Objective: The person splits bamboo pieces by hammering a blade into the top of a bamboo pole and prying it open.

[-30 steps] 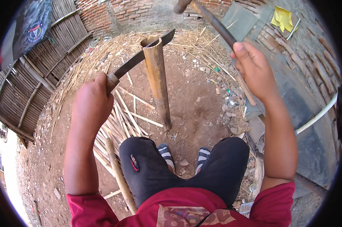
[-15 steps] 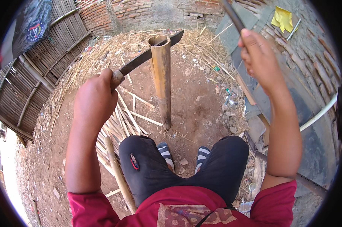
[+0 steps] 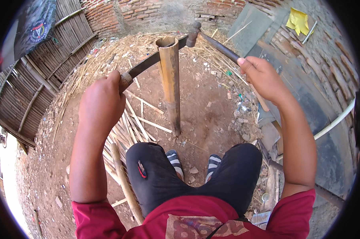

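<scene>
An upright bamboo tube point(image 3: 170, 79) stands on the dirt in front of me, its hollow end up. Across its top, sunk a little into the rim, lies the dark blade of a machete point(image 3: 145, 65). My left hand point(image 3: 102, 97) is closed round the machete's wooden handle. From the right, my right hand point(image 3: 263, 77) grips the shaft of a hammer point(image 3: 221, 48). The hammer's rusty head is at the blade's far tip, just right of the tube, and hides that tip. Whether head and blade touch is hard to tell.
Split bamboo strips point(image 3: 126, 127) and a bamboo pole point(image 3: 124, 183) lie by my left knee. Straw point(image 3: 104, 59) and litter border a brick wall point(image 3: 148, 14). Dark boards point(image 3: 303, 95) lean at the right near a yellow sheet point(image 3: 297, 20). A woven bamboo fence point(image 3: 40, 79) stands left.
My right hand has swung the hammer down and to the left, bringing its head onto or close to the machete's tip. The left hand, machete and bamboo tube have hardly moved.
</scene>
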Motion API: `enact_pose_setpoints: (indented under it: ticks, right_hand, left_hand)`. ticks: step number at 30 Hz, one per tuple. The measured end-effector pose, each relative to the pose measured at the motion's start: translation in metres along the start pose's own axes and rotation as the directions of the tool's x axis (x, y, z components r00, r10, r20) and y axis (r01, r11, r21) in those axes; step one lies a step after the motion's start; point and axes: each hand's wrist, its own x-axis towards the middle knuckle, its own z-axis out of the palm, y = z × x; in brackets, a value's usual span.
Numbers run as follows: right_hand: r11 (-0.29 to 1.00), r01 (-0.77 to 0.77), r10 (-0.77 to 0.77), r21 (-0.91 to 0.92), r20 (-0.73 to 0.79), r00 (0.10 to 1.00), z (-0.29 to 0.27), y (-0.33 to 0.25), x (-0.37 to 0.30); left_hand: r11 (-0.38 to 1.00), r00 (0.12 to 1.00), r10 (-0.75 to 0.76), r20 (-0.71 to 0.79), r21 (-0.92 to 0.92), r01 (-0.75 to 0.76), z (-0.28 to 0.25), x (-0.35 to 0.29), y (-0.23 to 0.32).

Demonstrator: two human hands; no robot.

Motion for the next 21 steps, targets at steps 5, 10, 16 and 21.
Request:
enact_pose_setpoints:
  ticks: [5, 10, 16, 21]
  right_hand:
    - [0.927, -0.117, 0.154, 0.355, -0.079, 0.985, -0.030, -0.017, 0.001]
    - [1.000, 0.012, -0.012, 0.002, -0.087, 0.996, 0.002, 0.001, 0.008]
    - [0.949, -0.029, 0.079, 0.315, -0.149, 0.986, -0.023, -0.039, 0.002]
    - [0.990, -0.015, 0.030, 0.140, -0.109, 0.994, 0.011, -0.015, 0.002]
  left_hand:
    - [1.000, 0.999, -0.014, 0.041, 0.004, 0.013, 0.004, 0.001, 0.000]
    - [1.000, 0.999, -0.010, 0.052, 0.020, 0.009, 0.000, 0.003, 0.006]
    - [0.999, 0.999, 0.006, 0.042, 0.047, -0.008, 0.006, 0.004, -0.001]
    - [0.999, 0.999, -0.005, 0.039, 0.041, 0.004, -0.001, 0.002, 0.001]
